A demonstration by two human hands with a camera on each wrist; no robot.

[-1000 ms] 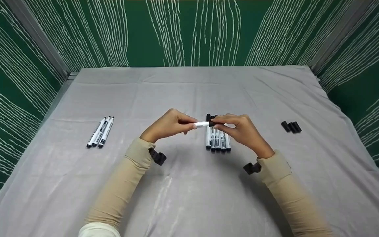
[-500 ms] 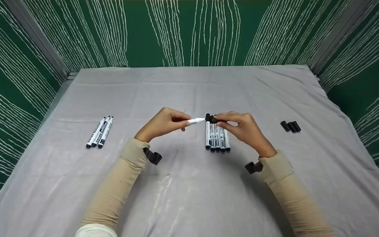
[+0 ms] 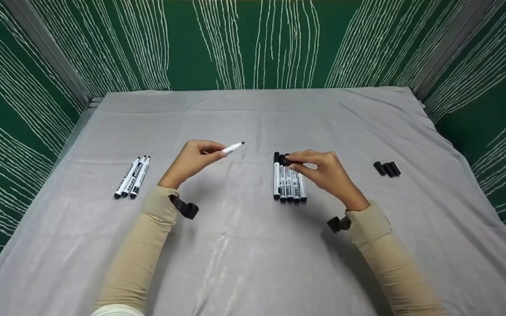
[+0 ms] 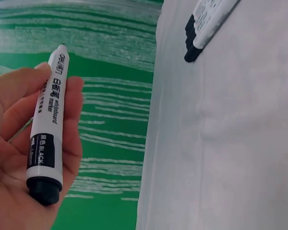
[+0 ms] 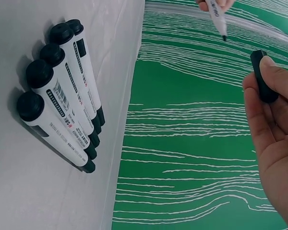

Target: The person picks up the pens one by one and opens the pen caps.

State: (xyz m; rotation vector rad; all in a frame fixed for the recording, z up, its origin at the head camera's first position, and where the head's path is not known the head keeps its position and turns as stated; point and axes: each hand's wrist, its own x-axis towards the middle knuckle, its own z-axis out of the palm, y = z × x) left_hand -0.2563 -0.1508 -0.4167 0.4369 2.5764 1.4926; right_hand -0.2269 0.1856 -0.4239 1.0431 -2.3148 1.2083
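My left hand (image 3: 193, 160) grips an uncapped whiteboard marker (image 4: 50, 108) in the air left of the table's middle. Its black tip points up and to the right in the head view, and its label reads BLACK. My right hand (image 3: 321, 171) pinches a black marker cap (image 5: 263, 76) between thumb and fingers. Below that hand, several capped markers (image 3: 289, 184) lie side by side on the cloth, their upper ends partly hidden by it in the head view.
Three uncapped markers (image 3: 133, 177) lie together at the left of the grey cloth (image 3: 231, 263). Three loose black caps (image 3: 387, 168) sit at the right. Green panels with white lines (image 3: 275, 44) enclose the table at the back and sides.
The marker has come out of its cap. My left hand has carried it away to the left, tip now exposed, while my right hand has kept the cap almost in place.
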